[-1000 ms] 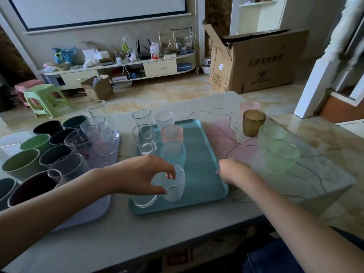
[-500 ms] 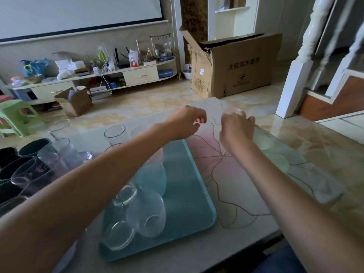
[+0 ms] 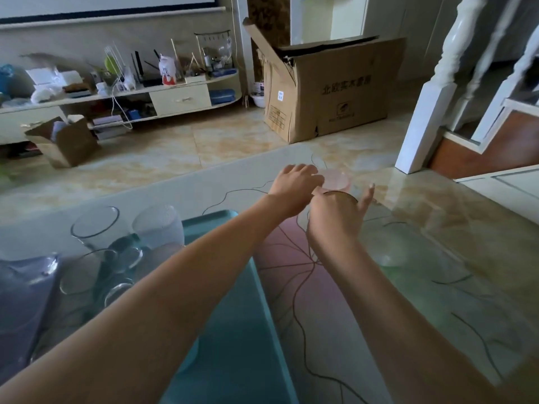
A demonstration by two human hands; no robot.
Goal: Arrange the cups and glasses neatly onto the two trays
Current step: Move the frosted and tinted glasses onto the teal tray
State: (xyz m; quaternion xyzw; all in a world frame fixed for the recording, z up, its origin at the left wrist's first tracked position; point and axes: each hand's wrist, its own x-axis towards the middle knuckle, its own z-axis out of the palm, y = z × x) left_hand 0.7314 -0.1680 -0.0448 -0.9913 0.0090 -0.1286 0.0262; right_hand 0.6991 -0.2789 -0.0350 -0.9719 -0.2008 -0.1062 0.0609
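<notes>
On the table (image 3: pixel 437 228), the tray (image 3: pixel 233 330) lay left of both hands; glasses (image 3: pixel 96 225) stood at its far left end, a cup (image 3: pixel 335 179) beyond its far right corner.

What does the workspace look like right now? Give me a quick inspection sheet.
Surface: glossy table with a line pattern and a pink patch.
Job's things: teal tray near the front; clear glasses crowd its left side. A pink cup and a brown cup stand off the tray at the far edge; pale green cups to the right, blurred.
Clutter: nothing seen on the table.
Hands: left hand reaches the pink cup; right hand covers the brown cup, grip unclear.
Cables: white cord hangs at the shelf unit.
Surroundings: cardboard box on the tiled floor, white post to the right.
</notes>
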